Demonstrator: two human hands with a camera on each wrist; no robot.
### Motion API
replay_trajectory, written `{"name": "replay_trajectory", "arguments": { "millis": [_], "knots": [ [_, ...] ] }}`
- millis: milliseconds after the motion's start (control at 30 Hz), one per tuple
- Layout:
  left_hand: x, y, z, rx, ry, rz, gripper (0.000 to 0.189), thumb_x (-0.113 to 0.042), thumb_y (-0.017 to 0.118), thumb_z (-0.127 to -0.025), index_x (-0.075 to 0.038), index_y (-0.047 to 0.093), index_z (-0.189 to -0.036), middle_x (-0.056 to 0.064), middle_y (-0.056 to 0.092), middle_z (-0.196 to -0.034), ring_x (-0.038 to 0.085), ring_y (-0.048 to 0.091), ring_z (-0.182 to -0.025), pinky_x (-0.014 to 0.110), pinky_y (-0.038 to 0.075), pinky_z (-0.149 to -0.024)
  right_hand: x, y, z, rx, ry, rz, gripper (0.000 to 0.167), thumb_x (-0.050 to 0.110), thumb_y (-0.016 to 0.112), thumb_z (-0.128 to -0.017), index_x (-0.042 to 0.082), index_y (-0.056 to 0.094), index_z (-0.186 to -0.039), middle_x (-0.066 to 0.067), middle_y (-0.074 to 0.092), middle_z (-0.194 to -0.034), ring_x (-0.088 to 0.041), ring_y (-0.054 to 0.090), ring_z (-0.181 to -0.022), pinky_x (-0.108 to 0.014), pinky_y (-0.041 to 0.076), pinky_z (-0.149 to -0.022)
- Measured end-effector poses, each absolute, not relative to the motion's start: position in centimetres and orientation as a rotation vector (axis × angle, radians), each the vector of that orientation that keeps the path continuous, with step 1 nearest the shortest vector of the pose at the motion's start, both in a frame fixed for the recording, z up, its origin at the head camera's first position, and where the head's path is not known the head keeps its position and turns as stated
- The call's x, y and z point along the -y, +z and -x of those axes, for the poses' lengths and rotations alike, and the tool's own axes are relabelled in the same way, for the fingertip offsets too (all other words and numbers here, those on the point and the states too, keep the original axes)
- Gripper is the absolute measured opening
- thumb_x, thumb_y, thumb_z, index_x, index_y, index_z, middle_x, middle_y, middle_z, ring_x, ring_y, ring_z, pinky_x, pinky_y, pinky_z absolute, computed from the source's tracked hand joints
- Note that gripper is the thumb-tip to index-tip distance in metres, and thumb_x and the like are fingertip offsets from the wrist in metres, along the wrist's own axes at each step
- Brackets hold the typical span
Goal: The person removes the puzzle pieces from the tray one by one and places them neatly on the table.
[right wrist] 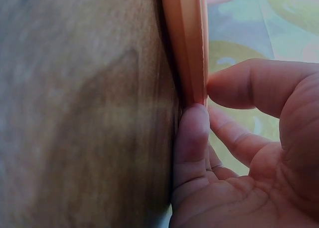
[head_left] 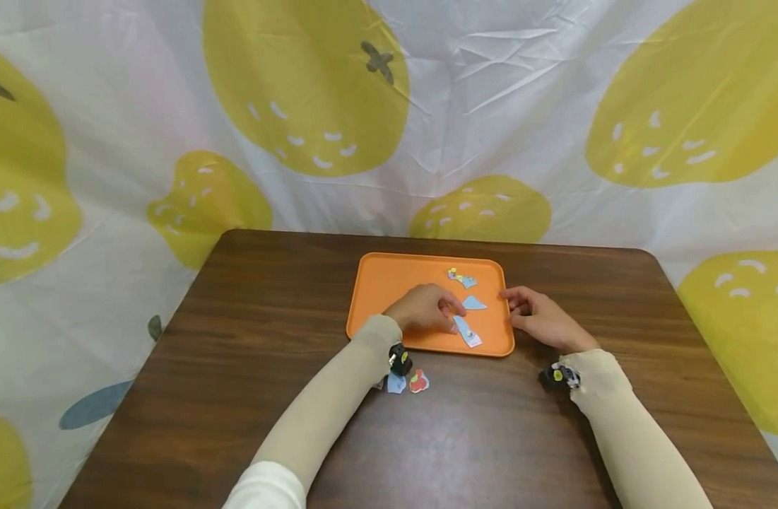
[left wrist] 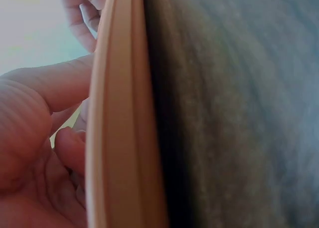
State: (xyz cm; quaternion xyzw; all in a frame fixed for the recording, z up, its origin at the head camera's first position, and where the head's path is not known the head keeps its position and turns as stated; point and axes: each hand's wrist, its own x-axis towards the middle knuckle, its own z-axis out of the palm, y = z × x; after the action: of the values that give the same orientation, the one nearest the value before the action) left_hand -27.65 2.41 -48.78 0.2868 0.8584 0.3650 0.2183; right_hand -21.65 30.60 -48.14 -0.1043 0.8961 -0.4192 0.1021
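Observation:
My left hand (head_left: 425,306) reaches over the orange tray (head_left: 389,265). Its thumb and a finger pinch the upper end of a light blue picture piece (head_left: 470,335). In the left wrist view the tray rim (left wrist: 117,138) hides the fingertips from sight. Just above that piece lies a plain blue triangular piece (head_left: 474,303). A blue and yellow piece (head_left: 463,278) is near the tray's far right corner. Beside the tray's right side, my right hand (head_left: 541,319) has its fingertips touching the rim (right wrist: 189,43), fingers loosely bent.
In front of the tray, on the brown wooden table (head_left: 280,304), lie a red piece (head_left: 419,381) and a pale blue piece (head_left: 396,383), with another partly behind the left sleeve. A curtain with yellow fruit (head_left: 309,85) hangs behind the table.

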Motion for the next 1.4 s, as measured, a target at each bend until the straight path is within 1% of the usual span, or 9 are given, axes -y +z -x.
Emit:
{"name": "replay_trajectory", "arguments": {
  "millis": [133, 233, 433, 667, 800, 900, 1133, 1267, 1400],
  "knots": [
    [-2.5, -48.5, 27.7, -2.386, 0.945, -0.813, 0.011, -0.024, 0.089, -0.087, -0.027, 0.081, -0.094, -0.006, 0.065, -0.081, 0.01, 0.056, -0.077, 0.024, 0.044, -0.073, -30.7, -48.2, 21.7, -2.652, -1.229, 0.308, 0.049, 0.006, 0.066, -0.098, -0.002, 0.055, -0.145, -0.016, 0.061, -0.114, -0.018, 0.059, -0.095, -0.02, 0.052, -0.075],
    [-2.4, -48.4, 27.7, -2.375, 0.936, -0.829, 0.011, -0.023, 0.09, -0.086, -0.025, 0.08, -0.09, -0.006, 0.065, -0.08, 0.01, 0.056, -0.078, 0.024, 0.044, -0.075, -30.8, -48.3, 21.8, -2.641, -1.223, 0.3, 0.05, 0.006, 0.065, -0.098, -0.001, 0.054, -0.147, -0.017, 0.06, -0.115, -0.019, 0.059, -0.096, -0.021, 0.053, -0.076],
    [-1.7, -48.7, 27.8, -2.256, 1.012, -0.912, 0.014, -0.016, 0.09, -0.085, -0.018, 0.076, -0.088, -0.005, 0.07, -0.084, 0.012, 0.059, -0.083, 0.024, 0.047, -0.081, -30.9, -48.6, 21.8, -2.637, -1.197, 0.282, 0.051, 0.006, 0.065, -0.099, -0.001, 0.053, -0.148, -0.018, 0.06, -0.118, -0.021, 0.059, -0.098, -0.021, 0.052, -0.078],
    [-0.9, -49.1, 28.3, -2.125, 1.093, -0.946, 0.013, -0.013, 0.089, -0.086, -0.014, 0.075, -0.088, -0.003, 0.072, -0.084, 0.013, 0.061, -0.083, 0.024, 0.048, -0.081, -30.8, -48.6, 21.7, -2.621, -1.192, 0.28, 0.052, 0.005, 0.064, -0.099, 0.0, 0.052, -0.148, -0.018, 0.06, -0.118, -0.024, 0.058, -0.099, -0.022, 0.053, -0.078],
    [-0.4, -49.1, 28.5, -2.042, 1.168, -0.913, 0.01, -0.009, 0.084, -0.09, -0.01, 0.076, -0.094, -0.002, 0.073, -0.088, 0.013, 0.063, -0.084, 0.023, 0.05, -0.08, -30.8, -48.7, 21.7, -2.618, -1.193, 0.285, 0.052, 0.005, 0.065, -0.099, -0.001, 0.052, -0.149, -0.018, 0.06, -0.118, -0.023, 0.058, -0.098, -0.022, 0.053, -0.078],
    [-0.2, -48.8, 28.6, -2.006, 1.22, -0.877, 0.014, -0.004, 0.081, -0.091, -0.008, 0.076, -0.103, 0.0, 0.074, -0.094, 0.014, 0.066, -0.088, 0.023, 0.052, -0.08, -30.8, -48.6, 21.7, -2.616, -1.201, 0.284, 0.052, 0.005, 0.065, -0.099, -0.001, 0.052, -0.148, -0.018, 0.061, -0.118, -0.023, 0.058, -0.098, -0.022, 0.053, -0.078],
    [-0.3, -47.7, 28.7, -1.948, 1.284, -0.805, 0.034, 0.004, 0.075, -0.09, -0.004, 0.075, -0.123, 0.003, 0.072, -0.1, 0.014, 0.065, -0.089, 0.024, 0.052, -0.072, -30.5, -48.2, 21.7, -2.614, -1.227, 0.303, 0.053, 0.005, 0.066, -0.098, -0.003, 0.052, -0.148, -0.019, 0.061, -0.118, -0.022, 0.059, -0.098, -0.02, 0.052, -0.076],
    [-0.4, -47.1, 28.5, -1.954, 1.291, -0.838, 0.045, -0.001, 0.079, -0.088, -0.004, 0.07, -0.132, 0.002, 0.071, -0.097, 0.013, 0.064, -0.087, 0.024, 0.052, -0.072, -30.5, -48.0, 21.8, -2.62, -1.22, 0.307, 0.053, 0.004, 0.066, -0.098, -0.003, 0.052, -0.149, -0.019, 0.061, -0.118, -0.021, 0.059, -0.097, -0.02, 0.051, -0.075],
    [-0.4, -46.5, 28.1, -1.969, 1.301, -0.851, 0.067, -0.007, 0.085, -0.085, -0.006, 0.058, -0.146, 0.0, 0.07, -0.093, 0.014, 0.062, -0.086, 0.024, 0.05, -0.076, -30.5, -47.9, 21.8, -2.615, -1.217, 0.303, 0.053, 0.003, 0.066, -0.098, -0.003, 0.052, -0.148, -0.019, 0.06, -0.118, -0.021, 0.058, -0.096, -0.02, 0.052, -0.075]
  ]
}}
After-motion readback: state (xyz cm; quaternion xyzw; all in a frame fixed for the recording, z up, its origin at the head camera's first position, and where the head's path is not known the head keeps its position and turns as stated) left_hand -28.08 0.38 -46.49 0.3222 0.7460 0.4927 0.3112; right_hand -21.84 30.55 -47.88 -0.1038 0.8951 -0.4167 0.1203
